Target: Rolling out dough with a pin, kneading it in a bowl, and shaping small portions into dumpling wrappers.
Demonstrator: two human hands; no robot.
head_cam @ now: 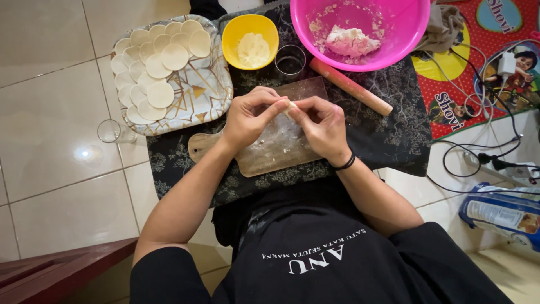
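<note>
My left hand (248, 117) and my right hand (322, 126) meet above a floured wooden cutting board (270, 155). Together their fingertips pinch a small piece of pale dough (289, 107). Most of the dough is hidden by the fingers. A black band circles my right wrist. To the left, a patterned square tray (208, 90) carries several thin round dough discs (160, 94). A wooden rolling pin (351, 87) lies just right of the board.
A pink bowl (405, 34) with a lump of dough, a yellow bowl (250, 39) of pale filling and a small glass (291, 59) stand at the far side of a dark patterned cloth (394, 135). Another glass (109, 130) stands on the tiled floor. Cables and a plastic packet (500, 214) lie to the right.
</note>
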